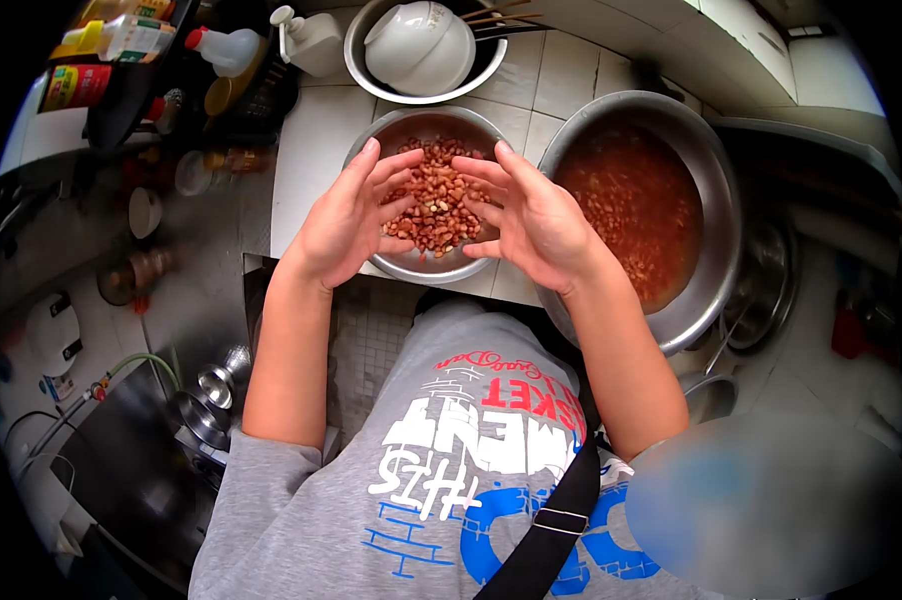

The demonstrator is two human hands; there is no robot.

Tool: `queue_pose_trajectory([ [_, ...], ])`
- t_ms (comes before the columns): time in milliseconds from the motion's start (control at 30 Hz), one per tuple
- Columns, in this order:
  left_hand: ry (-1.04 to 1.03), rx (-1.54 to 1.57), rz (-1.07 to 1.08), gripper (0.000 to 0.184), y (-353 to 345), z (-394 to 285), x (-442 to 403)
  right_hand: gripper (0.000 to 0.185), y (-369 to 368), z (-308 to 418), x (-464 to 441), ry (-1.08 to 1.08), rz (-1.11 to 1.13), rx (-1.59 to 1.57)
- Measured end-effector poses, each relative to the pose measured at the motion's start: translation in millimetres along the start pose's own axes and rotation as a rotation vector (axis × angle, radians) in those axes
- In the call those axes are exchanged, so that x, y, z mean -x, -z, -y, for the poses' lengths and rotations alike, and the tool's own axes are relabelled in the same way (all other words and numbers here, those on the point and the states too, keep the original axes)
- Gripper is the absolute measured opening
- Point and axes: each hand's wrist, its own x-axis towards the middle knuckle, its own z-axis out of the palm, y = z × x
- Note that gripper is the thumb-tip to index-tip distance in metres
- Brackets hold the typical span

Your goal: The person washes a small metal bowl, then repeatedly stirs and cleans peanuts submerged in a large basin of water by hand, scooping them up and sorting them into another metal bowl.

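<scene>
Shirt: grey [301, 520], printed red, white and blue, nearest the camera.
Bench: pale tile [306, 180]; its front edge runs close to both vessels.
Basin: large, metal [716, 200], holding reddish liquid [631, 220] with small pieces in it. Risk: the right forearm [621, 330] passes over its near side; a knock with the elbow could slop liquid.
Bowl: smaller, metal [411, 122], at the bench's front edge. Risk: a push on the near rim might tip it towards the body.
Right hand: open [541, 220], grip spread, pinching nothing.
Left hand: likewise [339, 225]; contact with the bowl cannot be told.
Peanuts: apparently, red-skinned [439, 195], heaped in the bowl between the hands. Risk: a brisk scoop could scatter some over the rim.
</scene>
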Motion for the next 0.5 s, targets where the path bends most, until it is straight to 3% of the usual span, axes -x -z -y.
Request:
queue_pose_trajectory([
  [333,-0.126,-0.058,-0.082,0.07,1,-9,3,0.066,17,6,-2,0.073,0.026,-0.004],
  [500,-0.237,-0.064,-0.159,0.06,6,-11,-4,0.047,52,10,14,0.193,-0.025,0.002],
])
